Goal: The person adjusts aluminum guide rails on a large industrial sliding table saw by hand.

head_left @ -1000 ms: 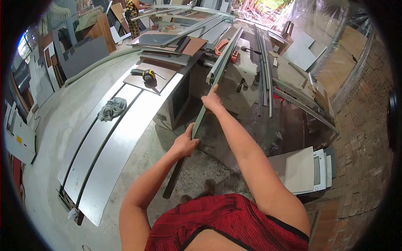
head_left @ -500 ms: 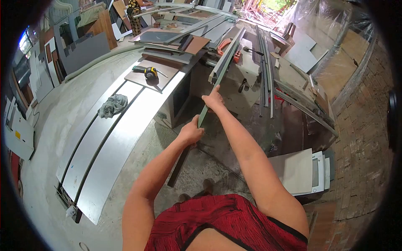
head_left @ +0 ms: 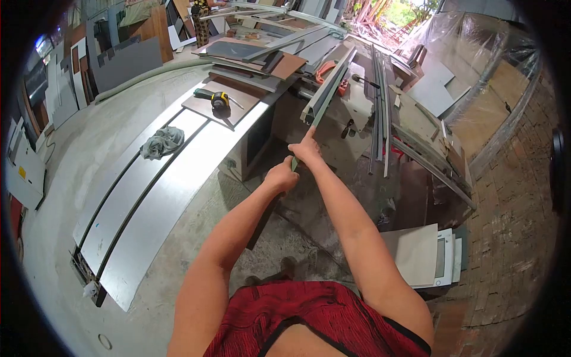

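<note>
A long, narrow greenish-grey strip (head_left: 325,107) runs forward from my hands, its far part lying along pale metal profiles (head_left: 321,95). My right hand (head_left: 306,150) is closed around the strip, with the index finger stretched along it. Just behind and to the left, my left hand (head_left: 282,177) grips the strip's near part, thumb on top. The two hands almost touch. Below my left hand, a dark bar shows partly behind the forearm.
On the left, a shiny metal-topped bench (head_left: 169,196) bears a grey rag (head_left: 162,143), a black-and-yellow tape measure (head_left: 220,102) and a screwdriver (head_left: 205,94). Stacked boards (head_left: 262,56) lie farther back. Long profiles (head_left: 380,113) and leaning panels (head_left: 416,256) stand right. Another person (head_left: 203,24) is at the back.
My left hand has moved forward along the strip, closer to my right hand. Less of the strip shows between them. The view has shifted slightly.
</note>
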### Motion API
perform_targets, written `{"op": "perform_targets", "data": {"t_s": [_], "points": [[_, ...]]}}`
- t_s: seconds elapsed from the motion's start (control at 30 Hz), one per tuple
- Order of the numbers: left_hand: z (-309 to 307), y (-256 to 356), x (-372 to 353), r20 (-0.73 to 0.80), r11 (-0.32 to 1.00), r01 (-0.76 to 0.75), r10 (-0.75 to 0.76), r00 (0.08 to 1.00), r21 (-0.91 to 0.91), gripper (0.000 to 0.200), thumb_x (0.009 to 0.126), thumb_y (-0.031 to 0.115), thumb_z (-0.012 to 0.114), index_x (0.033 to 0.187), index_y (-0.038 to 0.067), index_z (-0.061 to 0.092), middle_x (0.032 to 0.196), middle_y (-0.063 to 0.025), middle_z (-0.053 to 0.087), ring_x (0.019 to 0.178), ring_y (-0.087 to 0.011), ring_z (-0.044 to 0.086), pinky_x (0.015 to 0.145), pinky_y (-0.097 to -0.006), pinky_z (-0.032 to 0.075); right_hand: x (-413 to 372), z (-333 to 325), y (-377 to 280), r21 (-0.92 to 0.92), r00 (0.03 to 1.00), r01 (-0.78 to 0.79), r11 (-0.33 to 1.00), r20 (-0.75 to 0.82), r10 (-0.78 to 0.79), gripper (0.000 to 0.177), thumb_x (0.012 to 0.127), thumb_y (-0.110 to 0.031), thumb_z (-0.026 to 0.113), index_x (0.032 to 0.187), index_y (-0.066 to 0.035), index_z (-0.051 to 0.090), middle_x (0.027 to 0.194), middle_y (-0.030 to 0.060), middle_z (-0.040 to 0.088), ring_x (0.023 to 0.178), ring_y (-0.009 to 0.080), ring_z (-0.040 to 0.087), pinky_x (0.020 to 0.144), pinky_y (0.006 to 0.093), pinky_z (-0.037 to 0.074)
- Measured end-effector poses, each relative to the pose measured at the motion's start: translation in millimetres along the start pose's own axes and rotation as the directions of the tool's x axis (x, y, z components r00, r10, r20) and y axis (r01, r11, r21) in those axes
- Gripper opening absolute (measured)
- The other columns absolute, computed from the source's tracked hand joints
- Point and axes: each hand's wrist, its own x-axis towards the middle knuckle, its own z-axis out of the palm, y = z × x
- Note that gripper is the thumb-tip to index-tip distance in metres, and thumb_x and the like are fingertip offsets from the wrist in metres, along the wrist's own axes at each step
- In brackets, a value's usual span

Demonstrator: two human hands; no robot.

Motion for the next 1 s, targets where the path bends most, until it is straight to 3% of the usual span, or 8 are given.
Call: {"op": "perform_targets", "data": {"t_s": [0.1,0.3,0.4,0.6,0.77,0.87,0.97,1.0], "points": [[5.8,-1.9,10.7,-0.074,0.990,-0.053,0.064,0.995,0.133,0.062,0.076,0.021,0.054,0.132,0.003,0.033,0.104,-0.0212,0.062,0.083,-0.0337,0.064,0.074,-0.0408,0.051,-2.5,-0.4,-2.0,-0.018,1.000,-0.022,1.000,0.009,0.022,0.108,0.072,-0.031,0.068,0.143,-0.008,-0.011,0.125,0.0183,0.051,0.114,0.0317,0.051,0.095,0.0399,0.042],[2.9,17.3,13.5,-0.003,0.997,0.030,-0.029,1.000,0.071,0.055,0.079,0.022,0.054,0.127,0.000,0.037,0.102,-0.0210,0.062,0.082,-0.0337,0.065,0.072,-0.0411,0.051,4.8,-3.7,0.8,-0.015,0.999,-0.050,0.999,0.012,0.051,0.101,0.074,-0.022,0.061,0.142,-0.009,-0.012,0.125,0.0209,0.050,0.114,0.0327,0.051,0.096,0.0403,0.041],[11.7,11.8,28.8,-0.033,0.989,-0.011,0.016,0.999,0.146,0.054,0.079,0.023,0.054,0.126,0.000,0.038,0.101,-0.0210,0.062,0.081,-0.0331,0.065,0.068,-0.0404,0.052,10.3,-7.1,2.8,0.003,0.998,-0.053,0.999,0.026,0.053,0.098,0.075,-0.019,0.058,0.142,-0.009,-0.013,0.124,0.0221,0.050,0.114,0.0332,0.051,0.097,0.0407,0.041],[-0.4,32.5,24.5,0.059,0.998,0.058,-0.060,0.996,0.039,0.053,0.078,0.022,0.054,0.124,0.000,0.039,0.102,-0.0204,0.062,0.081,-0.0331,0.065,0.067,-0.0399,0.052,27.1,-11.3,5.1,0.006,0.996,-0.054,0.999,0.071,0.054,0.095,0.077,-0.018,0.055,0.142,-0.008,-0.014,0.126,0.0231,0.049,0.115,0.0336,0.050,0.097,0.0414,0.040],[5.2,32.9,43.3,0.015,0.999,0.049,-0.049,0.999,0.014,0.052,0.077,0.021,0.053,0.123,0.000,0.041,0.101,-0.0204,0.062,0.079,-0.0317,0.065,0.067,-0.0395,0.053,34.7,-20.0,4.1,-0.012,0.998,-0.033,0.999,0.055,0.033,0.093,0.078,-0.018,0.054,0.142,-0.008,-0.014,0.128,0.0236,0.046,0.116,0.0334,0.049,0.099,0.0413,0.038],[11.2,23.3,67.4,0.048,0.999,0.030,-0.028,0.998,-0.041,0.052,0.075,0.021,0.056,0.121,0.000,0.043,0.099,-0.0195,0.063,0.076,-0.0302,0.066,0.063,-0.0392,0.054,56.2,-16.5,10.3,-0.019,0.998,-0.025,1.000,0.049,0.026,0.092,0.078,-0.016,0.053,0.142,-0.009,-0.012,0.126,0.0231,0.048,0.111,0.0330,0.053,0.094,0.0401,0.044],[13.3,17.3,76.9,0.111,0.987,0.007,0.012,0.994,-0.163,0.062,0.073,0.020,0.062,0.128,0.001,0.038,0.093,-0.0159,0.060,0.070,-0.0255,0.064,0.055,-0.0367,0.054,59.1,-26.2,8.6,0.075,0.998,-0.041,0.996,0.049,0.037,0.105,0.066,-0.009,0.062,0.143,-0.009,-0.009,0.120,0.0237,0.051,0.105,0.0357,0.055,0.070,0.0417,0.055],[12.8,17.2,76.5,0.138,0.977,0.004,0.026,0.990,-0.213,0.067,0.073,0.019,0.064,0.131,0.001,0.035,0.090,-0.0143,0.058,0.067,-0.0235,0.063,0.051,-0.0356,0.054,61.0,-28.1,9.0,0.097,0.998,-0.042,0.994,0.054,0.037,0.105,0.066,-0.008,0.062,0.143,-0.009,-0.009,0.120,0.0239,0.051,0.105,0.0356,0.055,0.071,0.0417,0.055]]}}
